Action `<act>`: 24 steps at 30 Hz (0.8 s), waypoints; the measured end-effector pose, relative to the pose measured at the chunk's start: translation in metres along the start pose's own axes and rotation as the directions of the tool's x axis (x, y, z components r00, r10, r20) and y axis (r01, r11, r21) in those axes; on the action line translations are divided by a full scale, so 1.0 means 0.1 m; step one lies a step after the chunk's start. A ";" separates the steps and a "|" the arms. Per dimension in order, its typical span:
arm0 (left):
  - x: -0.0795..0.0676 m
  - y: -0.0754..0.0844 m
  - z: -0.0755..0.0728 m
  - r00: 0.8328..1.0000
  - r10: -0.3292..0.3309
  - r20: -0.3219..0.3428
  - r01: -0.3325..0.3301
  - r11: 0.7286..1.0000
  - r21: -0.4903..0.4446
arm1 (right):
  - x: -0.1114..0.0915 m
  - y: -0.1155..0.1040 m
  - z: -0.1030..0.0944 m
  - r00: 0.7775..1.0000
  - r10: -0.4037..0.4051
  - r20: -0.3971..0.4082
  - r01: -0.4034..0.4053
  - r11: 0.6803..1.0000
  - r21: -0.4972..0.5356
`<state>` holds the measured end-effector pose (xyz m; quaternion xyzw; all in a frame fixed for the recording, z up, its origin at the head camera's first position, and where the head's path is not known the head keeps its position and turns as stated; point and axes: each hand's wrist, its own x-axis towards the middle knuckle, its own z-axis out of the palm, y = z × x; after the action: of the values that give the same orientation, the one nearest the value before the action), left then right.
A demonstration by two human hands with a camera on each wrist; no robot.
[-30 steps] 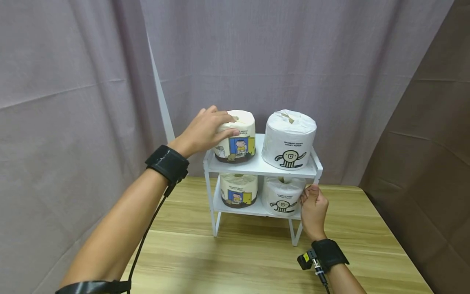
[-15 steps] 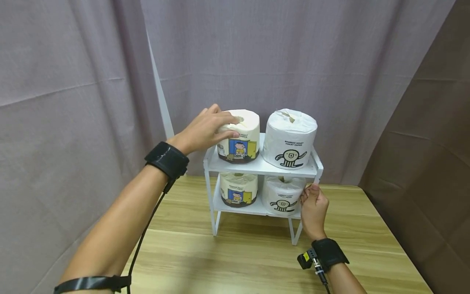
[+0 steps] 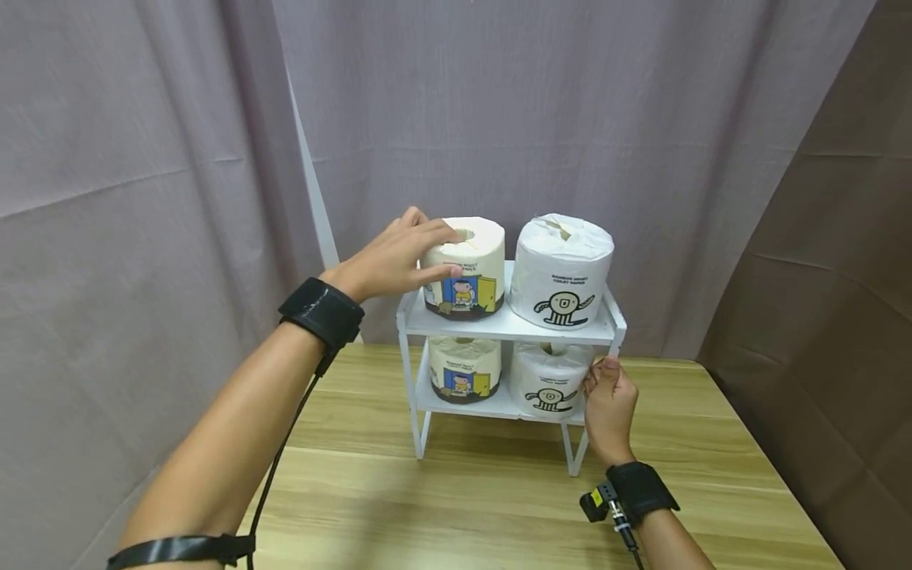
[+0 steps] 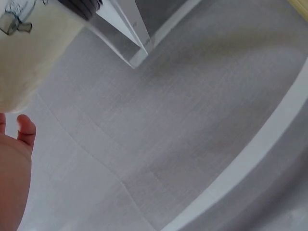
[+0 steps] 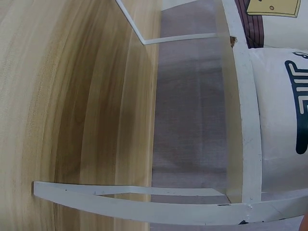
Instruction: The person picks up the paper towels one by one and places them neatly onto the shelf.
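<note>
A white two-tier shelf rack stands on the table with two wrapped toilet rolls on each tier. My left hand lies at the upper left of the cream toilet roll on the top tier, thumb extended in front and fingers reaching over its top near the core hole. In the left wrist view, two fingertips show beside that roll's top edge. My right hand pinches the rack's right upright, beside the lower white toilet roll; only a sliver of it shows in the right wrist view.
On the top tier's right stands a white toilet roll, and a cream toilet roll sits on the lower left. Grey curtains hang close behind the rack. Wood-grain table extends in front and to both sides.
The upper cream roll has slid a little to the right, toward the white one. My left thumb has spread lower, away from the fingers. The right hand keeps its place on the rack.
</note>
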<state>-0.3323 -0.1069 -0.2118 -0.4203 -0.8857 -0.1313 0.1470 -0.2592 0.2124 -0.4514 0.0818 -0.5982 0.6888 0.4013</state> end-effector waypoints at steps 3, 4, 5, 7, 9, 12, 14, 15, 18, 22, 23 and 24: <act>-0.01 0.05 0.05 0.999 -0.002 -0.039 0.002 1.000 0.004 | 0.01 -0.02 -0.04 1.000 -0.003 -0.002 0.003 1.000 0.002; -0.01 0.07 0.06 0.998 0.000 -0.057 0.001 1.000 0.008 | 0.01 -0.02 -0.05 1.000 -0.007 -0.003 0.007 1.000 0.004; -0.01 0.10 0.07 0.997 0.002 -0.077 -0.001 1.000 0.017 | 0.02 -0.03 -0.06 1.000 -0.008 -0.003 0.008 1.000 0.009; 0.00 0.15 0.09 0.993 0.003 -0.114 0.001 0.999 0.034 | 0.04 -0.04 -0.08 1.000 -0.008 -0.007 0.008 1.000 0.016; 0.01 0.20 0.11 0.990 0.008 -0.143 0.001 0.998 0.062 | 0.05 -0.05 -0.09 1.000 -0.006 -0.017 0.007 1.000 0.012; -0.01 0.24 0.14 0.984 0.012 -0.178 0.008 0.994 0.112 | 0.04 -0.05 -0.11 1.000 0.000 -0.031 -0.001 1.000 -0.014; -0.05 0.26 0.18 0.981 0.006 -0.196 0.021 0.991 0.133 | 0.02 -0.04 -0.12 0.999 -0.001 -0.034 0.000 0.999 -0.032; -0.07 0.27 0.19 0.979 -0.001 -0.206 0.030 0.990 0.137 | 0.00 -0.04 -0.13 0.999 0.000 -0.035 -0.002 0.999 -0.036; -0.18 0.30 0.24 0.972 -0.035 -0.233 0.071 0.987 0.147 | -0.06 -0.05 -0.11 1.000 0.006 -0.021 -0.007 0.999 -0.044; -0.34 0.38 0.28 0.959 -0.055 -0.279 0.110 0.977 0.185 | -0.13 -0.08 -0.08 1.000 0.014 -0.011 -0.015 0.998 -0.058; -0.37 0.40 0.29 0.955 -0.053 -0.292 0.114 0.974 0.196 | -0.14 -0.09 -0.07 1.000 0.014 -0.016 -0.015 0.997 -0.069; -0.40 0.42 0.31 0.951 -0.049 -0.305 0.116 0.971 0.207 | -0.15 -0.10 -0.06 1.000 0.014 -0.025 -0.015 0.997 -0.075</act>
<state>-0.2797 -0.0984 -0.2503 -0.3390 -0.8793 -0.0991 0.3194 -0.2403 0.2107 -0.4543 0.0539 -0.6193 0.6697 0.4064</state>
